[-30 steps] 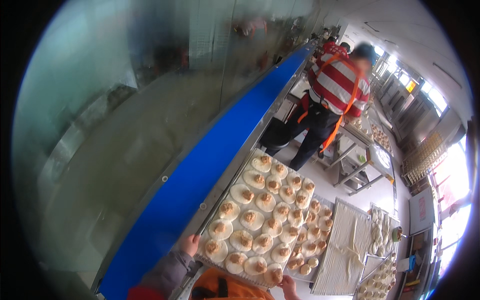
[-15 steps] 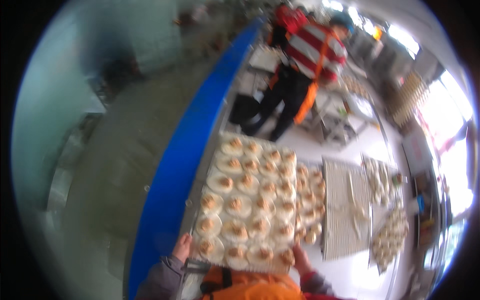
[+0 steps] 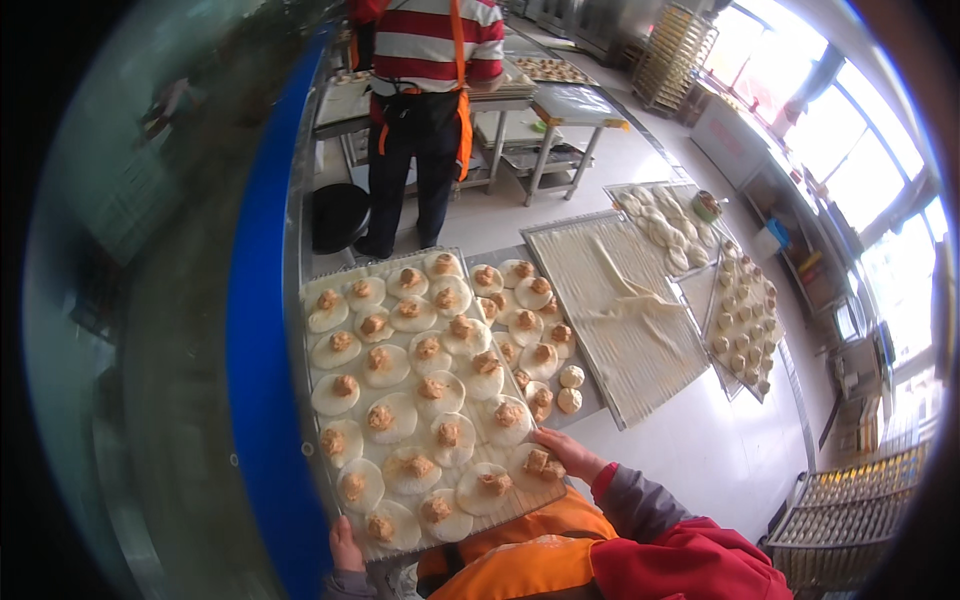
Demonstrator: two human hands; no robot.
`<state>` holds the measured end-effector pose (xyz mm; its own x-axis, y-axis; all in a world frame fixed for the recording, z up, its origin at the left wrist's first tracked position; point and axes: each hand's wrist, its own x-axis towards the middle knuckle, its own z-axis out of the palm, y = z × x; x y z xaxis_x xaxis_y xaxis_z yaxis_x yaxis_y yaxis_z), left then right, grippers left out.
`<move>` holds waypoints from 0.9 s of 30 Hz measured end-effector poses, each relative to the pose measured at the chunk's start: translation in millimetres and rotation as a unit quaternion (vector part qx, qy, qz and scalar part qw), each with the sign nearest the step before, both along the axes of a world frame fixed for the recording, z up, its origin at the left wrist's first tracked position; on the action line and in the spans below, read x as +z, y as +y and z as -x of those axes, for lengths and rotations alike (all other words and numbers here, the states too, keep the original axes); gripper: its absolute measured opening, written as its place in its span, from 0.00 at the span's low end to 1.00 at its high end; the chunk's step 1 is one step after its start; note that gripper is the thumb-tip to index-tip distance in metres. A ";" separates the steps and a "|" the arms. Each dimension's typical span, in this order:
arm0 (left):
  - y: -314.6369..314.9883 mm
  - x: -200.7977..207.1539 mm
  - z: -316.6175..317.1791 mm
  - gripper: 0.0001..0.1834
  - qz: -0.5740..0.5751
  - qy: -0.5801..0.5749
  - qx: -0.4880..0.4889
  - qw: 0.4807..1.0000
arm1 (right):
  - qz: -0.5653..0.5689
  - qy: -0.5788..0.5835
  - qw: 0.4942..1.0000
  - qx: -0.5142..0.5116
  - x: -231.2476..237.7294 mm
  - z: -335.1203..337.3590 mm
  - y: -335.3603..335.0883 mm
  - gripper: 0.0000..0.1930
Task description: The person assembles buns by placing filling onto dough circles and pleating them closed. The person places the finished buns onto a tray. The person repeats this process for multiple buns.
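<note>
My two hands carry a large cloth-lined tray (image 3: 525,505) in front of my body. Rows of flat white dough rounds (image 3: 392,418) lie on it, each with a lump of brownish filling on top. My left hand (image 3: 345,547) grips the tray's near left corner, its fingers partly hidden by the edge. At the right side near the closest corner, my right hand (image 3: 570,455) holds the edge, thumb on top and the other fingers hidden underneath. Just right of the tray, more filled dough rounds (image 3: 527,320) and a few plain dough balls (image 3: 570,401) sit on a table.
A cloth-covered board (image 3: 600,300), twisted dough (image 3: 665,225), a green bowl (image 3: 707,205) and small dough pieces (image 3: 745,320) lie to the right. Ahead, a person (image 3: 430,110) stands at a worktable beside a black stool (image 3: 340,215). A blue strip (image 3: 265,300) runs along the left.
My view has swung rightward, so the person and tables appear further left. The tray, still in both hands, now appears turned and lower left in view.
</note>
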<state>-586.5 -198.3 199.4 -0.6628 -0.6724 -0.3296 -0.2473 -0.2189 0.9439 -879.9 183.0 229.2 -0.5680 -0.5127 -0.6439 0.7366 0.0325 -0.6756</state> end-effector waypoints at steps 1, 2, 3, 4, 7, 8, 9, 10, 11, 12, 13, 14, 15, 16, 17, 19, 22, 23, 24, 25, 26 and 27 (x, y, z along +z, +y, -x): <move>0.7 6.3 1.2 0.21 -0.052 -0.018 -0.003 0.998 | 0.016 0.005 1.000 0.000 -4.6 4.5 2.8 0.20; 3.2 11.4 1.0 0.22 -0.093 -0.001 -0.023 0.995 | 0.024 0.012 0.999 -0.019 -11.7 11.5 3.1 0.20; 5.1 14.6 2.0 0.25 -0.126 -0.011 -0.006 0.992 | 0.041 0.013 0.999 -0.028 -21.7 21.0 -1.0 0.20; 7.0 16.5 3.2 0.21 -0.092 -0.016 -0.001 0.996 | 0.060 0.013 0.997 -0.036 -32.3 30.4 -4.8 0.20; 11.8 21.5 2.7 0.18 0.061 -0.106 0.044 0.992 | 0.053 0.019 0.998 -0.040 -69.2 62.8 -34.9 0.23; 13.7 24.6 -0.2 0.18 0.121 -0.140 0.011 0.983 | 0.067 0.030 0.997 -0.028 -77.5 64.5 -39.0 0.23; 15.6 29.3 -3.8 0.17 0.183 -0.187 -0.012 0.965 | 0.057 0.038 0.997 -0.024 -82.5 66.2 -43.2 0.24; 17.3 34.9 -7.5 0.17 0.198 -0.181 -0.029 0.963 | 0.046 0.047 0.998 -0.020 -84.6 67.3 -47.0 0.24; 19.9 41.8 -11.8 0.18 0.212 -0.189 -0.037 0.958 | 0.064 0.029 0.997 -0.018 -81.8 66.2 -48.2 0.25; 24.8 48.7 -16.5 0.19 0.224 -0.201 -0.049 0.952 | 0.079 0.007 0.997 -0.017 -75.4 63.1 -46.4 0.25; 28.9 56.8 -20.7 0.19 0.182 -0.200 -0.020 0.963 | 0.093 -0.017 0.995 -0.020 -65.2 59.3 -42.9 0.25; 33.1 61.5 -19.8 0.20 0.139 -0.195 0.009 0.971 | 0.096 -0.019 0.995 -0.022 -51.3 55.0 -37.3 0.25; 38.0 66.8 -19.5 0.20 0.096 -0.190 0.041 0.976 | 0.101 -0.018 0.994 -0.024 -34.9 52.3 -31.2 0.26; 40.9 71.1 -16.0 0.20 0.087 -0.187 0.055 0.977 | 0.146 0.003 0.989 -0.017 -18.4 51.5 -26.3 0.26; 43.8 74.1 -10.4 0.20 0.082 -0.187 0.060 0.977 | 0.093 0.023 0.995 -0.019 -2.3 53.0 -22.0 0.27; 49.5 78.5 2.0 0.20 0.081 -0.186 0.052 0.978 | 0.075 0.099 0.992 -0.008 24.8 51.6 -9.3 0.29; 66.3 79.5 30.9 0.21 0.082 -0.172 0.019 0.981 | -0.026 0.095 0.995 -0.023 53.6 60.8 24.2 0.31; 73.5 78.2 42.2 0.21 0.083 -0.166 0.006 0.983 | -0.012 0.082 0.996 -0.021 60.7 64.5 40.2 0.31; 82.5 77.4 54.6 0.21 0.081 -0.158 -0.009 0.984 | -0.010 0.078 0.995 -0.059 67.7 67.1 55.0 0.31; 92.3 74.3 68.9 0.21 0.080 -0.149 -0.028 0.985 | -0.008 0.075 0.993 -0.096 73.6 70.9 72.2 0.30; 106.9 70.7 81.5 0.21 0.077 -0.141 -0.046 0.986 | -0.006 0.072 0.989 -0.131 79.3 76.3 92.3 0.30; 121.2 65.4 95.4 0.21 0.072 -0.135 -0.063 0.986 | 0.031 0.092 0.983 -0.154 83.7 82.8 113.4 0.30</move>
<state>-681.9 -77.2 264.8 -0.6455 -0.6432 -0.4118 -0.5099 -0.0385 0.8594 -962.7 296.4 312.9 -0.8060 -0.3342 -0.4885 0.5704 -0.2182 -0.7919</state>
